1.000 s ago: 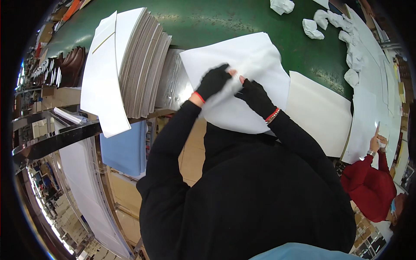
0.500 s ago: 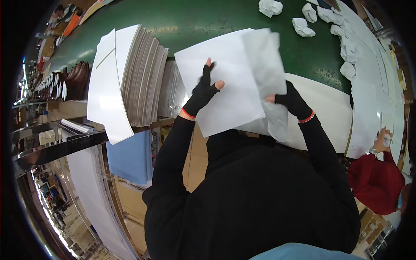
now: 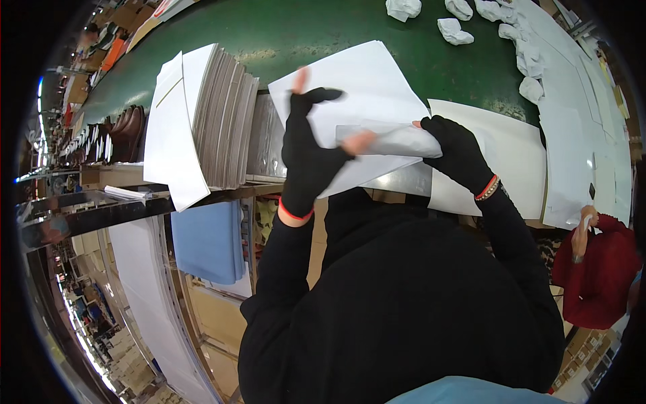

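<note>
Head cam: R hand (image 3: 461,151) clamped on R end of folded white paper (image 3: 397,139), long axis L–R; L hand (image 3: 311,151) spread apart, thumb over L end, contact unclear.

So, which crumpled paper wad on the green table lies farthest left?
The wad at the picture's top edge, standing apart on the green table; the other wads all lie to its right, several bunched together.

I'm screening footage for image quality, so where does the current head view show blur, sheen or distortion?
Head view: motion blur on the left hand, notably its fingertips; head view: sheen on the silvery surface beneath the white sheet; head view: fisheye bending in the long white panel, with black corners.
</note>
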{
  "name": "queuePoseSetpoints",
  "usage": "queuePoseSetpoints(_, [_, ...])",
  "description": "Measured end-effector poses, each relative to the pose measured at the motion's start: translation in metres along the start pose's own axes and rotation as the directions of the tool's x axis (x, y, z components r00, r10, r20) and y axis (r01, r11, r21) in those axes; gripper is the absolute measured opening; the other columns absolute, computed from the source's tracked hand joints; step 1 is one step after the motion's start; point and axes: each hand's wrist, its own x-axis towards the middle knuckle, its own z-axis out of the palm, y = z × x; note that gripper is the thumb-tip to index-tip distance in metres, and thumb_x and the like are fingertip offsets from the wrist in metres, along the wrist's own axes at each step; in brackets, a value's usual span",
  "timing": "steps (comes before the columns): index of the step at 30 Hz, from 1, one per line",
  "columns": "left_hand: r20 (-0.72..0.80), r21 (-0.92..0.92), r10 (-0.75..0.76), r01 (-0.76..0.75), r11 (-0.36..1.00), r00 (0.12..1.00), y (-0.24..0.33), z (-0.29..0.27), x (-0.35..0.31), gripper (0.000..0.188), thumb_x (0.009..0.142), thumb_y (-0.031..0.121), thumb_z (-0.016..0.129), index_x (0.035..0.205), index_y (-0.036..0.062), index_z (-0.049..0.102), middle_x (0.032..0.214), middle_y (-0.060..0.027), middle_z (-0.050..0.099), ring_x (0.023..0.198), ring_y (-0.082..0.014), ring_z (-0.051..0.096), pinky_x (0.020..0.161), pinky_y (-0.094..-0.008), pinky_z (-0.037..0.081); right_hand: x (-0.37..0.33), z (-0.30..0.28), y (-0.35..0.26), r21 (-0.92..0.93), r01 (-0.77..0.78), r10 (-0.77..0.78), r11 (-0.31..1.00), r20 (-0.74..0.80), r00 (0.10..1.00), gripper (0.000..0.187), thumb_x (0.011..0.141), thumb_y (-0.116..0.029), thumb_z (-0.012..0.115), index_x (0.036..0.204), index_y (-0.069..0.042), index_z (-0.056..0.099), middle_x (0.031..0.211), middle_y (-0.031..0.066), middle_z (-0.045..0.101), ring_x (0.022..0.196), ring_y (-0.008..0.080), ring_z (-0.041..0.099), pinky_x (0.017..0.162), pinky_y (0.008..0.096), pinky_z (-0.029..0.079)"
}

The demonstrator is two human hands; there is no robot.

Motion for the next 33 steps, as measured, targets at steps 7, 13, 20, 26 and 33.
queuePoseSetpoints(7, [0.023,-0.51,-0.286,0.257,0.821,0.958,-0.024,-0.018,0.001,0.061,0.087,0.022,0.065,0.138,0.0015,0.039,0.097,-0.0087,0.064,0.09,-0.0119,0.06,0.085,-0.0277,0.047,-0.008,-0.021,-0.009,0.394,-0.015,-0.034,0.919,0.117,0.993,0.072,0.063,-0.016,0.081,0.128,-0.007,0.053,0.119,0.0124,0.061,0.108,0.031,0.059,0.091,0.0371,0.047])
queuePoseSetpoints(13, [0.348,-0.694,-0.103,0.33,0.64,0.932,0.002,0.012,-0.03,0.102,0.07,0.034,0.079,0.147,0.0074,0.019,0.124,-0.018,0.052,0.111,-0.0225,0.053,0.098,-0.0356,0.038,-0.005,-0.018,-0.017,0.6,-0.179,0.02,0.78,0.261,0.965,0.071,0.061,-0.011,0.082,0.125,0.002,0.054,0.113,0.0179,0.064,0.104,0.0274,0.063,0.09,0.0364,0.048])
queuePoseSetpoints(20, [0.36,-0.52,-0.452,0.578,0.629,0.816,0.002,0.023,-0.025,0.028,0.086,0.015,0.062,0.111,0.0023,0.059,0.089,-0.001,0.06,0.082,-0.0071,0.054,0.074,-0.0223,0.044,0.004,-0.016,-0.03,0.606,-0.235,-0.029,0.76,0.392,0.919,0.071,0.063,-0.016,0.082,0.126,0.0,0.053,0.116,0.0167,0.062,0.109,0.0268,0.059,0.094,0.0361,0.046])
queuePoseSetpoints(26, [0.159,-0.242,-0.271,0.304,0.922,0.949,-0.025,0.049,-0.038,0.035,0.085,0.019,0.066,0.114,0.002,0.058,0.093,-0.0077,0.064,0.087,-0.0152,0.061,0.078,-0.0281,0.047,0.005,-0.003,-0.033,0.613,-0.263,-0.008,0.745,0.402,0.916,0.103,0.064,-0.022,0.083,0.146,-0.004,0.022,0.114,0.0177,0.063,0.104,0.0295,0.061,0.092,0.0344,0.045])
queuePoseSetpoints(33, [0.442,-0.175,-0.327,0.438,0.882,0.835,0.008,0.039,-0.03,0.04,0.076,0.019,0.075,0.11,0.0018,0.06,0.086,-0.0115,0.07,0.078,-0.0188,0.069,0.07,-0.0275,0.05,0.016,0.012,-0.014,0.535,-0.223,0.027,0.815,0.349,0.937,0.115,0.068,-0.024,0.079,0.15,-0.007,0.001,0.106,0.0193,0.065,0.095,0.0312,0.064,0.087,0.0344,0.046])
